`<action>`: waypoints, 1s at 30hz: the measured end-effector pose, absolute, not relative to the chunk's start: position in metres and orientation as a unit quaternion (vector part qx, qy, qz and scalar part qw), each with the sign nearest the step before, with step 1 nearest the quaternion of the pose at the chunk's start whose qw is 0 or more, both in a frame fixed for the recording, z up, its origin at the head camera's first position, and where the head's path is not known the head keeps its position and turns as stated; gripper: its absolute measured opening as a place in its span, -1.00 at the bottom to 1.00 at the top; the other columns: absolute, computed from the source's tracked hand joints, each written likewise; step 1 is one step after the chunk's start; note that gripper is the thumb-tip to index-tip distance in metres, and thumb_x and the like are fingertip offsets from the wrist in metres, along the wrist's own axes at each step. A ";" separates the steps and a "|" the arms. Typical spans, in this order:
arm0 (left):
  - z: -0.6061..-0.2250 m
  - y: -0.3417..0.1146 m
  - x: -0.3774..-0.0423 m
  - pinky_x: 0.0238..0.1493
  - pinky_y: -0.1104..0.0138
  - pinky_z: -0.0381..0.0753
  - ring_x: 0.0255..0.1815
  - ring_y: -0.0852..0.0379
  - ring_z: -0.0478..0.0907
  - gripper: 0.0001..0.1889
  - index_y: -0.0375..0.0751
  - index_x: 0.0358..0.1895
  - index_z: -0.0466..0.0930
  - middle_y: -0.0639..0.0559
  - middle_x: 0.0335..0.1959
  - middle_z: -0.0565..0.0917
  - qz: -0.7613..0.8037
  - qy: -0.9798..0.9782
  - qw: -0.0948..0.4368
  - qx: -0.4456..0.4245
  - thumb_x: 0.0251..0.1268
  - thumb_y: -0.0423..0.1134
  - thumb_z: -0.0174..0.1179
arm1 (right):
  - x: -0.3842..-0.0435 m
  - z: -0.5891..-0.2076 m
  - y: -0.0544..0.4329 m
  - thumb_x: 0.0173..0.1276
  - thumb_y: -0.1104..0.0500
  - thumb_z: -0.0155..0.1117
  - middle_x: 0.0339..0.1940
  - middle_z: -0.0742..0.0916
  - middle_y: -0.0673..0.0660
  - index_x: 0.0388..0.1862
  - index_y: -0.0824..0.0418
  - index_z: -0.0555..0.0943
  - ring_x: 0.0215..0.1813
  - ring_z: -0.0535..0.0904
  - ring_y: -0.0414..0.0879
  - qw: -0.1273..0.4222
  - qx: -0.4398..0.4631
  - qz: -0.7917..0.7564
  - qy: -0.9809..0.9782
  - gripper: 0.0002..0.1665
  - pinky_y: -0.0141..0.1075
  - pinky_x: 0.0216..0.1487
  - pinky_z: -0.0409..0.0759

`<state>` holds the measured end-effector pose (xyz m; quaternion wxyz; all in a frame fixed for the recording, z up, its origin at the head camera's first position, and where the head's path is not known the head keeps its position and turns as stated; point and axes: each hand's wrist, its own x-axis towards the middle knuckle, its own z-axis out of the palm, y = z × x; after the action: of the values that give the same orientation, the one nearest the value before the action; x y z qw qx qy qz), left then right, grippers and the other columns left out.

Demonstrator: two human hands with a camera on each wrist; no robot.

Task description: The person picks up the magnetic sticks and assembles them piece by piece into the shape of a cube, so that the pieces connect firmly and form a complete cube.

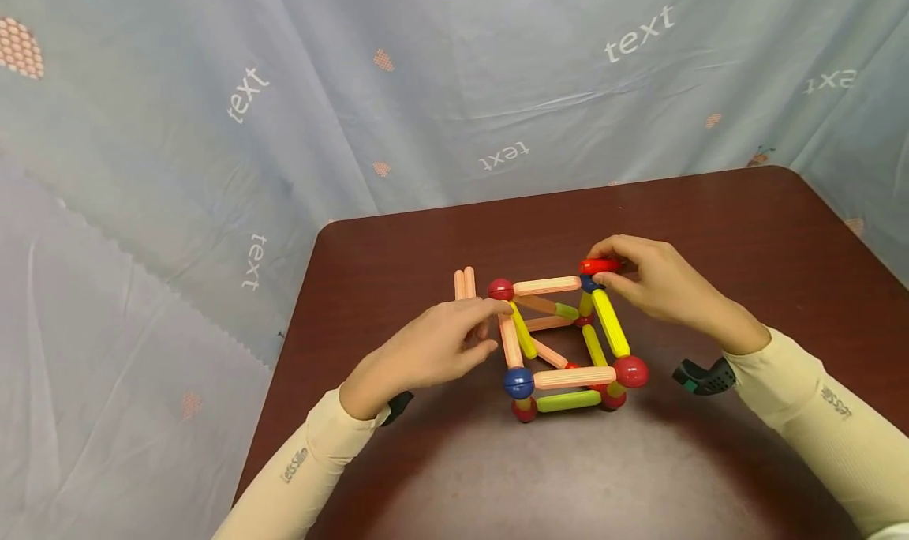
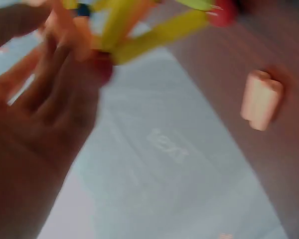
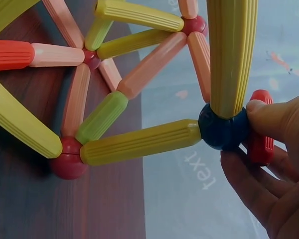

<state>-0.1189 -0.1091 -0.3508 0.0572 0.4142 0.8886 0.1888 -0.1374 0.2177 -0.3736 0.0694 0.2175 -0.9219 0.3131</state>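
Note:
A box-shaped frame of magnetic rods and balls stands on the table. My right hand (image 1: 656, 283) pinches a short red rod (image 1: 596, 267) at the back right blue ball (image 3: 222, 130); thumb and fingertips also lie right at that ball. My left hand (image 1: 440, 339) is at the frame's left side, loosely bent, its index fingertip at the pink-orange rod (image 1: 511, 344) just below the back left red ball (image 1: 500, 289). A loose-ended yellow rod (image 1: 524, 333) slants down beside it. The left wrist view is blurred, with the hand (image 2: 45, 104) covering part of the frame.
Two pink-orange rods (image 1: 465, 283) lie side by side behind the frame's left corner. The dark brown table (image 1: 398, 248) has a patterned cloth (image 1: 454, 90) hanging behind it. At the frame's front are a blue ball (image 1: 518, 383) and a larger-looking red ball (image 1: 631, 372).

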 end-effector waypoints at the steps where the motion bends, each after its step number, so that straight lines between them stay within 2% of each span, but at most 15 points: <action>1: -0.355 -0.111 -0.122 -0.20 0.42 0.59 -0.29 0.25 0.51 -0.54 0.00 0.24 0.55 0.15 -0.23 0.58 0.173 0.891 0.022 0.419 0.27 -0.25 0.40 | -0.137 -0.373 0.218 0.30 0.27 0.48 -0.14 0.74 0.05 0.04 0.15 0.64 -0.18 0.67 -0.12 0.068 0.216 0.312 -0.923 -0.65 -0.16 -0.09 0.73; 5: -0.369 -0.115 -0.138 0.15 0.28 0.60 0.11 0.07 0.48 -0.49 0.02 0.20 0.60 0.01 0.05 0.54 0.126 0.878 -0.086 0.453 0.15 -0.20 0.51 | -0.137 -0.373 0.218 0.31 0.26 0.47 -0.13 0.74 0.05 0.05 0.14 0.64 -0.17 0.66 -0.11 0.066 0.212 0.307 -0.925 -0.65 -0.14 -0.08 0.72; 6: -0.372 -0.115 -0.142 0.21 0.24 0.58 0.18 0.02 0.46 -0.48 0.02 0.20 0.60 -0.02 0.11 0.53 0.116 0.873 -0.099 0.463 0.14 -0.20 0.52 | -0.136 -0.373 0.218 0.31 0.26 0.47 -0.13 0.74 0.06 0.06 0.14 0.63 -0.17 0.66 -0.11 0.066 0.214 0.306 -0.925 -0.65 -0.14 -0.08 0.72; 7: -0.375 -0.114 -0.146 0.15 0.23 0.59 0.18 0.01 0.44 -0.47 0.03 0.21 0.60 -0.04 0.17 0.51 0.106 0.869 -0.107 0.471 0.14 -0.19 0.52 | -0.136 -0.373 0.218 0.32 0.26 0.47 -0.12 0.74 0.06 0.06 0.14 0.63 -0.17 0.66 -0.10 0.066 0.215 0.306 -0.925 -0.65 -0.13 -0.09 0.72; 9: -0.379 -0.112 -0.151 0.25 0.16 0.56 0.26 -0.04 0.43 -0.47 0.03 0.22 0.60 -0.09 0.26 0.48 0.093 0.859 -0.119 0.488 0.15 -0.19 0.52 | -0.136 -0.373 0.219 0.33 0.24 0.45 -0.12 0.75 0.07 0.06 0.15 0.63 -0.17 0.66 -0.10 0.065 0.221 0.306 -0.924 -0.66 -0.13 -0.09 0.73; 14: -0.385 -0.104 -0.157 0.23 0.13 0.59 0.29 -0.06 0.43 -0.54 0.06 0.20 0.64 -0.10 0.29 0.48 0.075 0.846 -0.130 0.512 0.21 -0.18 0.47 | -0.135 -0.374 0.218 0.34 0.23 0.45 -0.12 0.75 0.07 0.06 0.15 0.64 -0.18 0.65 -0.10 0.067 0.231 0.309 -0.920 -0.67 -0.14 -0.11 0.73; 18: -0.389 -0.099 -0.162 0.09 0.16 0.61 0.27 -0.04 0.45 -0.65 0.08 0.14 0.67 -0.07 0.26 0.52 0.065 0.838 -0.139 0.524 0.29 -0.17 0.40 | -0.134 -0.374 0.216 0.34 0.23 0.45 -0.12 0.75 0.07 0.06 0.14 0.63 -0.17 0.65 -0.10 0.063 0.227 0.310 -0.921 -0.67 -0.14 -0.09 0.73; 22: -0.389 -0.098 -0.165 0.00 0.19 0.60 0.22 0.00 0.46 -0.68 0.06 0.11 0.69 -0.05 0.22 0.53 0.055 0.831 -0.147 0.533 0.30 -0.16 0.41 | -0.134 -0.374 0.216 0.35 0.24 0.44 -0.11 0.75 0.09 0.08 0.14 0.63 -0.15 0.67 -0.06 0.057 0.224 0.312 -0.921 -0.66 -0.08 -0.07 0.74; 30: -0.387 -0.097 -0.167 0.01 0.22 0.59 0.17 0.02 0.48 -0.70 0.07 0.10 0.69 -0.03 0.19 0.55 0.045 0.824 -0.156 0.543 0.33 -0.15 0.39 | -0.133 -0.372 0.216 0.35 0.24 0.44 -0.11 0.74 0.08 0.07 0.14 0.64 -0.14 0.66 -0.06 0.063 0.224 0.309 -0.922 -0.67 -0.08 -0.06 0.73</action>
<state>-0.1673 -0.0966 -0.3874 -0.1558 0.5427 0.8241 0.0452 -0.1328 0.2162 -0.3724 0.0632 0.2240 -0.9220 0.3094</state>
